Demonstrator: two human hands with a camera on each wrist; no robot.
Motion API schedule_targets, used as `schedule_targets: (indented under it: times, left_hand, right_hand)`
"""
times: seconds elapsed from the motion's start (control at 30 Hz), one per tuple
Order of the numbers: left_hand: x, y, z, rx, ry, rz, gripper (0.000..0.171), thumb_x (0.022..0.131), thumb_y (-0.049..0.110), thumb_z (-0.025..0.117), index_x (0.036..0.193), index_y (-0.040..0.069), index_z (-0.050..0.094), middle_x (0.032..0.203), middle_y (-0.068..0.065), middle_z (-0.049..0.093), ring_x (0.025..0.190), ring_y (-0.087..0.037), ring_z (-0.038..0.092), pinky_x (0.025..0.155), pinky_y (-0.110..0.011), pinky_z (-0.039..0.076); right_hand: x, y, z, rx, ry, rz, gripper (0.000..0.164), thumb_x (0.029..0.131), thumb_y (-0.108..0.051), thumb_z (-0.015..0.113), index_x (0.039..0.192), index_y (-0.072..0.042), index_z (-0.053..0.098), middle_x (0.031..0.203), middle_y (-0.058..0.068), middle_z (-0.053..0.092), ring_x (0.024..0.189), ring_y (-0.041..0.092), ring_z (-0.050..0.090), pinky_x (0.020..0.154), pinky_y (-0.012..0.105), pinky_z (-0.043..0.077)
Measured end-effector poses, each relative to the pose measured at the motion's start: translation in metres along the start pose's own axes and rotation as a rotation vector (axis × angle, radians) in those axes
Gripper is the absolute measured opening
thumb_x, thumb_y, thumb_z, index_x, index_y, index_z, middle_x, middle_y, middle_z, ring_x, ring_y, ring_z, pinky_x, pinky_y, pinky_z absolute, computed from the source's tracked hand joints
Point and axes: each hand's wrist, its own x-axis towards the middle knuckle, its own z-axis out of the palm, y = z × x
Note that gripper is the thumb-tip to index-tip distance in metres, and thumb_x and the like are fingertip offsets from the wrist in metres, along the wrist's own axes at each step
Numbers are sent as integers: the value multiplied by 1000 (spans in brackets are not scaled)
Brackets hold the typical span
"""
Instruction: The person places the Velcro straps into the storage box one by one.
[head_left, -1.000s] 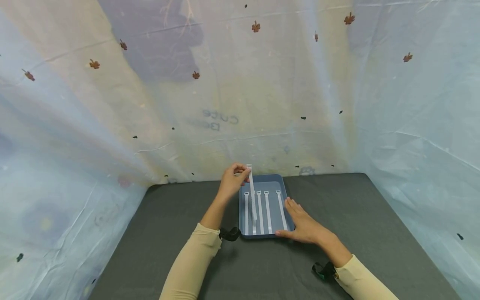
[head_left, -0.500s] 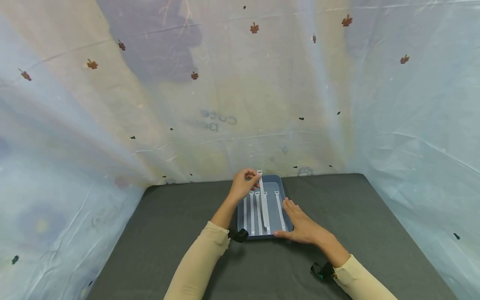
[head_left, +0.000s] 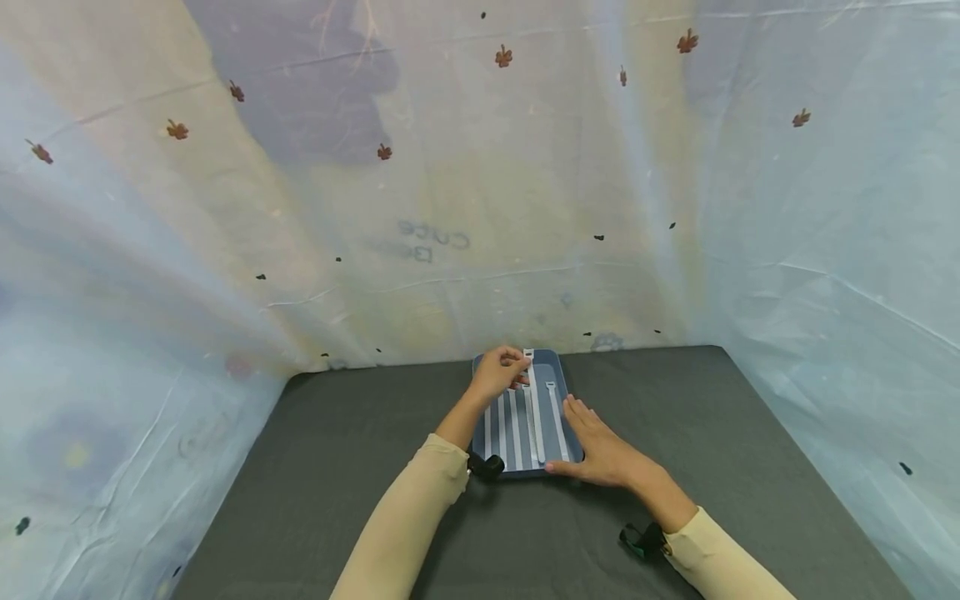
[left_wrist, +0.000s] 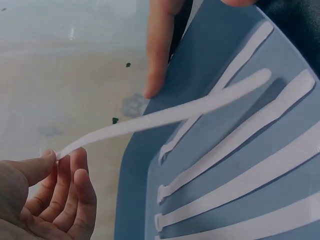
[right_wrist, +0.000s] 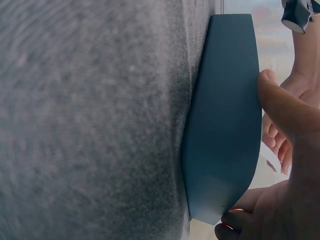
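Note:
My left hand (head_left: pixel 501 372) pinches the slotted head of a white cable strap (left_wrist: pixel 165 117) between thumb and fingers. The strap slants over the blue tray (head_left: pixel 551 367), its rounded tail crossing above another strap in the left wrist view. Several matching straps lie lengthwise in the tray, heads at the far end; the rightmost strap (head_left: pixel 557 417) lies a little apart from the others. At the tray's near right corner is my right hand (head_left: pixel 603 450), fingers straight along the right side. Its thumb (right_wrist: pixel 275 95) touches the near rim in the right wrist view.
The tray rests on a dark grey cloth-covered table (head_left: pixel 360 433). A pale patterned plastic sheet (head_left: pixel 480 208) hangs right behind the table and along both sides. A black wrist strap (head_left: pixel 487 467) is on the left arm, another black wrist strap (head_left: pixel 643 540) on the right.
My left hand has moved rightward and slightly lower with the cable strap, from over the tray's left side to just left of the rightmost strap. My right hand stays at the tray's corner.

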Motion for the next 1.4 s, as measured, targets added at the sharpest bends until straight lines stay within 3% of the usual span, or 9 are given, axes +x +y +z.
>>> schedule_targets:
  times: [0.3, 0.73, 1.03, 1.13, 1.27, 1.4]
  left_hand:
    - [9, -5, 11, 4, 0, -81, 22, 108, 17, 69, 121, -1, 67, 114, -20, 76, 97, -37, 78, 97, -60, 61]
    - [13, -19, 18, 64, 37, -112, 22, 107, 15, 71, 119, -2, 69, 114, -23, 76, 90, -32, 79, 88, -51, 65]
    - [20, -28, 24, 73, 68, -130, 13, 102, 10, 76, 108, -1, 73, 99, -15, 78, 77, -21, 77, 76, -38, 67]
    - [21, -29, 27, 77, 69, -135, 13, 102, 10, 76, 108, -2, 74, 101, -18, 79, 83, -29, 79, 77, -39, 68]
    - [21, -29, 30, 135, 82, -136, 14, 102, 9, 75, 108, -3, 76, 98, -19, 79, 87, -34, 79, 77, -40, 68]
    - [22, -32, 34, 218, 111, -143, 11, 102, 9, 75, 104, -2, 76, 92, -16, 78, 78, -28, 78, 69, -36, 67]
  right_hand:
    - [-1, 0, -1, 9, 3, -1, 123, 93, -71, 72, 169, 7, 14, 177, 27, 8, 164, 45, 10, 132, 62, 14]
    - [-2, 0, -1, 1, 11, -24, 122, 93, -70, 73, 168, 8, 16, 177, 27, 10, 164, 46, 12, 132, 62, 16]
    - [-2, -1, -1, 11, 7, -13, 122, 93, -70, 73, 169, 7, 15, 177, 27, 9, 164, 45, 11, 132, 62, 15]
    - [-2, 0, -1, 12, 6, -6, 123, 93, -71, 72, 169, 6, 14, 177, 26, 8, 164, 45, 10, 132, 62, 15]
    - [-2, 0, -1, 12, 3, -10, 122, 93, -71, 72, 169, 6, 14, 177, 26, 8, 164, 45, 10, 132, 62, 15]
    - [-2, 1, -1, 19, -7, -9, 121, 94, -70, 72, 170, 5, 14, 178, 25, 7, 164, 44, 9, 132, 62, 15]
